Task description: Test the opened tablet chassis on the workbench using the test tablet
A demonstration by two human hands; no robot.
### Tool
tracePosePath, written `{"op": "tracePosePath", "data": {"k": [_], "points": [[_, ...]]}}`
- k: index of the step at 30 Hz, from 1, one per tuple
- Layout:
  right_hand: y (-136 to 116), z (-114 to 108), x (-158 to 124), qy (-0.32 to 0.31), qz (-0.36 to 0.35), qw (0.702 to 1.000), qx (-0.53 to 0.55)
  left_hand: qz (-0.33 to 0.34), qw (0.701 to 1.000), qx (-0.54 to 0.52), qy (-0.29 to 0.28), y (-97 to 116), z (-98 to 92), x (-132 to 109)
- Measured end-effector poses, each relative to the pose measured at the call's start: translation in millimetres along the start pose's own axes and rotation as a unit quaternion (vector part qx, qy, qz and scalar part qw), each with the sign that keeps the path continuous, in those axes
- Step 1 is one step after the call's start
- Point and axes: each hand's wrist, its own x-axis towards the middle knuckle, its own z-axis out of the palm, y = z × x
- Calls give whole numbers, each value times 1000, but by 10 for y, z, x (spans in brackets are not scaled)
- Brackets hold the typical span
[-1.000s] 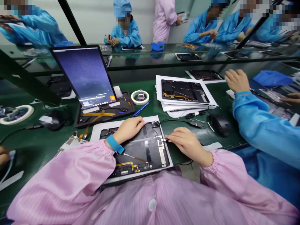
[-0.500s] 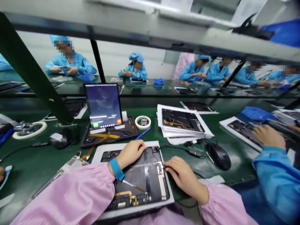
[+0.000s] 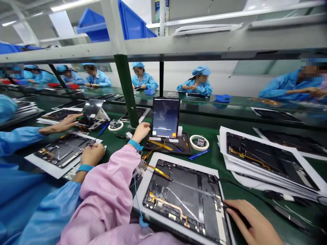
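Note:
An opened tablet (image 3: 186,197) with bare boards and orange flex cables lies face down right in front of me. My right hand (image 3: 252,224) rests at its right edge, fingers closed on a black cable (image 3: 236,211) that runs off to the right. My left hand (image 3: 141,131), in a pink sleeve with a blue wrist strap, is stretched far forward. It sits curled beside the lit standing tablet (image 3: 166,117) and the foot of the green post (image 3: 126,92). What it holds, if anything, is hidden.
The standing tablet sits in a black tray (image 3: 184,145), with a tape roll (image 3: 199,143) and blue pen (image 3: 199,154) beside it. A stack of opened tablets (image 3: 268,160) lies right. A co-worker's hands (image 3: 92,154) work on another tablet (image 3: 60,149) at left.
My view has swung up and to the left. My left hand left the opened tablet and reached forward to beside the standing tablet. My right hand stays at the tablet's right edge.

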Motion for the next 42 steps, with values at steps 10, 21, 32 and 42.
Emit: {"op": "tracePosePath", "data": {"k": [10,21,32,42], "points": [[14,5,-33,-2,3,1000,-16,43,994,99,7,-87,207,-140],[37,16,-39,-1,11,1000,-7,208,954,213,29,385,541,-677],[37,20,-39,-11,17,1000,-4,216,954,204,44,329,543,-550],[5,9,-25,-5,18,1000,-4,302,922,236,-64,360,653,-743]]}}
